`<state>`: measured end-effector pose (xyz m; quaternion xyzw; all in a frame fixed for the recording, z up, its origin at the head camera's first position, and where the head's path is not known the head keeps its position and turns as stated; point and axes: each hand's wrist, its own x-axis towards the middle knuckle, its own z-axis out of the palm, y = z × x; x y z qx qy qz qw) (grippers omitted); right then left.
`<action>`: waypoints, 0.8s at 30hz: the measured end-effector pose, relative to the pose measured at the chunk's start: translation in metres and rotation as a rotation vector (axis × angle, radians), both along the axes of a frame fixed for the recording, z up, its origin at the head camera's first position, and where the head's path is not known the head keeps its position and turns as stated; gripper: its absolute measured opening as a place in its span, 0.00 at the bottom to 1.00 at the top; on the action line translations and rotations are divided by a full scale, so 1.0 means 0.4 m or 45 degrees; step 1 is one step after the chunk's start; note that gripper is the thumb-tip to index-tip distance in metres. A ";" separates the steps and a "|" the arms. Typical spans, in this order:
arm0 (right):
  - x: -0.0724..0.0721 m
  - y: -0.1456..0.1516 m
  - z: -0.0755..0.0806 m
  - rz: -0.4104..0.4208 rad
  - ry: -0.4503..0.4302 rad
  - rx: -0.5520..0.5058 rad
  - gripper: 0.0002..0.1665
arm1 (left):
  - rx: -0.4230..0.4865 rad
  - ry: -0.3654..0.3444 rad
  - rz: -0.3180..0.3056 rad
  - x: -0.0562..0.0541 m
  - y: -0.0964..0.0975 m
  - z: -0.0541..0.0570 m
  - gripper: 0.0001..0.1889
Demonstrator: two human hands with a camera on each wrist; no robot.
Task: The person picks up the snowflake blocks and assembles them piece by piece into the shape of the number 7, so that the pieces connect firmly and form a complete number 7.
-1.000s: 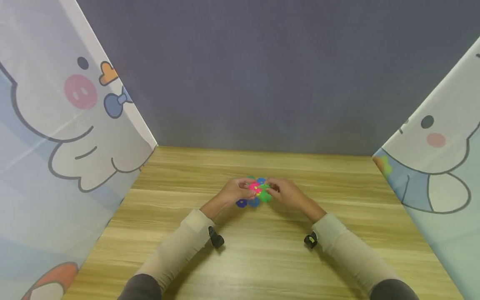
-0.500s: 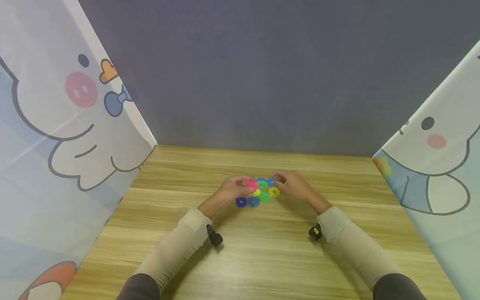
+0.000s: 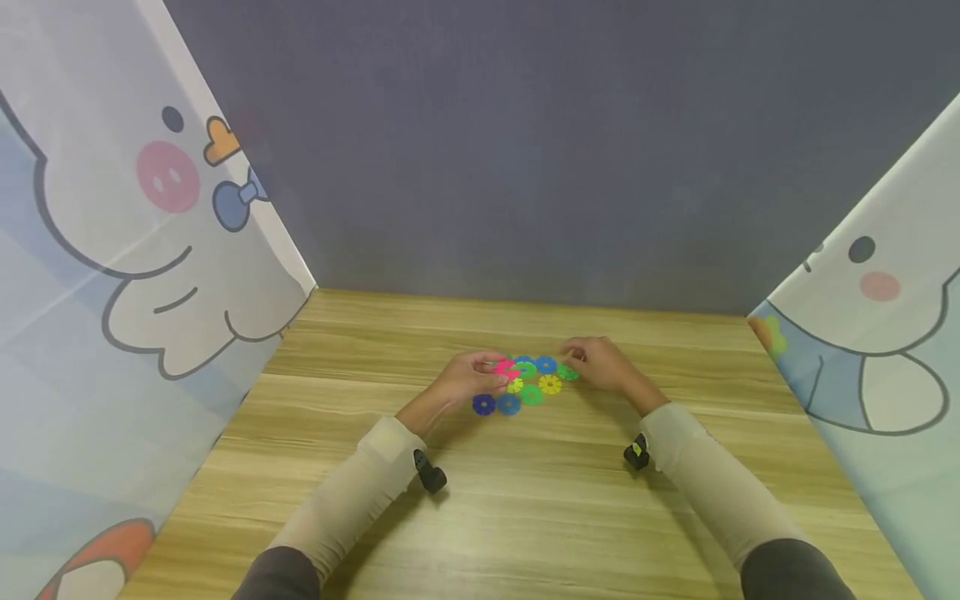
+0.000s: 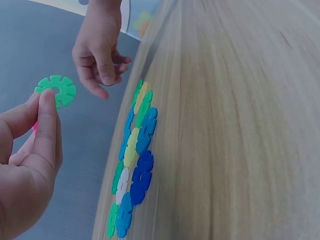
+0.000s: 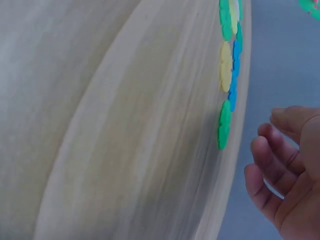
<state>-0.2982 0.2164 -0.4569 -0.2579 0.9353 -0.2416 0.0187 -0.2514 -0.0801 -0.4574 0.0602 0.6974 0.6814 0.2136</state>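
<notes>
My left hand [image 3: 463,382] pinches a green notched plastic disc [image 4: 65,93] between thumb and fingers, raised above the table. Pink pieces [image 3: 507,372] show in the same grip; the fingers partly hide them. My right hand [image 3: 602,365] is beside a green disc [image 3: 567,372] at the right end of the laid-out discs. In the right wrist view that hand [image 5: 292,167] has loosely bent fingers with nothing between them, apart from the green disc [image 5: 224,125]. Flat on the table lie a dark blue disc [image 3: 483,405], a blue disc [image 3: 508,405] and a yellow disc [image 3: 550,384], among several others.
The wood-grain table [image 3: 495,508] stretches in front of the discs. A dark grey panel [image 3: 525,167] stands behind it. Cartoon-printed panels flank it at left [image 3: 217,300] and right [image 3: 885,342]. Each wrist wears a small black camera [image 3: 431,472].
My right hand has moved rightward from beside the left hand, past the yellow and blue discs, to the green one at the end. My left hand has hardly moved and keeps its grip.
</notes>
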 end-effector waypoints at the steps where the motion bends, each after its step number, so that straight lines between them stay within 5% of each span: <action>1: -0.001 0.003 -0.001 -0.010 -0.016 0.007 0.16 | 0.006 -0.005 0.001 0.000 0.000 0.000 0.26; 24: -0.011 0.030 -0.051 -0.040 -0.074 0.096 0.19 | 0.034 -0.029 0.012 -0.001 -0.002 -0.005 0.29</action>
